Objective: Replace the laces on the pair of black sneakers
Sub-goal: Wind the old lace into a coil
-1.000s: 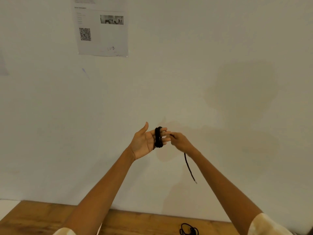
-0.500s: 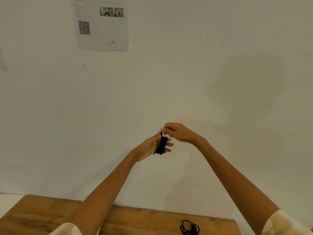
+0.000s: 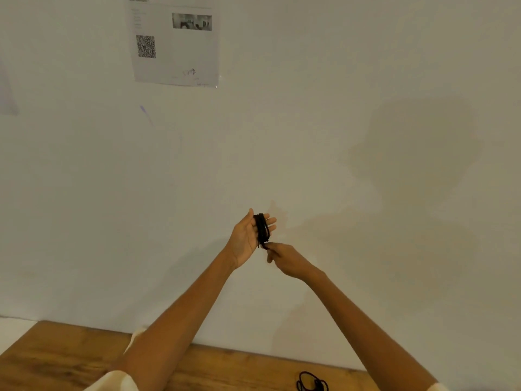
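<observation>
The black lace (image 3: 262, 228) sits coiled crosswise round the flat left hand's (image 3: 248, 237) straight fingers, its loose end pinched just below by the right hand's (image 3: 287, 259) grip.

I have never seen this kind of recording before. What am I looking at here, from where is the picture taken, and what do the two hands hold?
There is no machine here. The picture comes from a camera worn on a person's head, looking forward and down, so you see that person's own two bare arms reaching out toward a white wall.

The left hand is held up with straight fingers, and a black shoelace is wound in a coil around those fingers. The right hand, just below it, pinches the loose end of that lace.

At the bottom lies a wooden table. On it, near the right arm, rests a second black lace in a loose bundle. A printed sheet with a QR code hangs on the wall. The sneakers are not in view.
</observation>
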